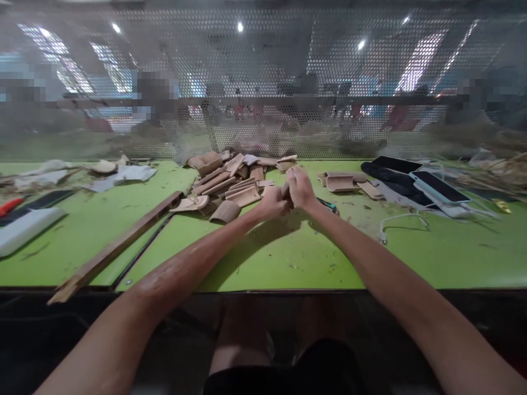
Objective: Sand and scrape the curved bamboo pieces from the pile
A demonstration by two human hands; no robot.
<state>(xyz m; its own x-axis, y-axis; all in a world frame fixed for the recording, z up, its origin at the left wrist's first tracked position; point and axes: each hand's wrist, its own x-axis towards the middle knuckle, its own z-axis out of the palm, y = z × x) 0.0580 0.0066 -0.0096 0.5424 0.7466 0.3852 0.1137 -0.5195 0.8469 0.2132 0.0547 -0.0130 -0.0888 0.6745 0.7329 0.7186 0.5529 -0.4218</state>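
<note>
My left hand and my right hand meet over the middle of the green table, both closed on one small brown piece. Fingers hide most of that piece, so its full shape cannot be made out. Just left of my hands lies a heap of curved, ribbed tan pieces, some turned hollow side up. Partly behind my right forearm rests a dark and teal tool, its kind unclear. Right of my right hand lie a few more curved tan pieces.
A long wooden strip lies aslant on the left, its end jutting past the table edge. Two phones, a white cable and dark cloth occupy the right. A perforated screen stands behind, with blurred people beyond.
</note>
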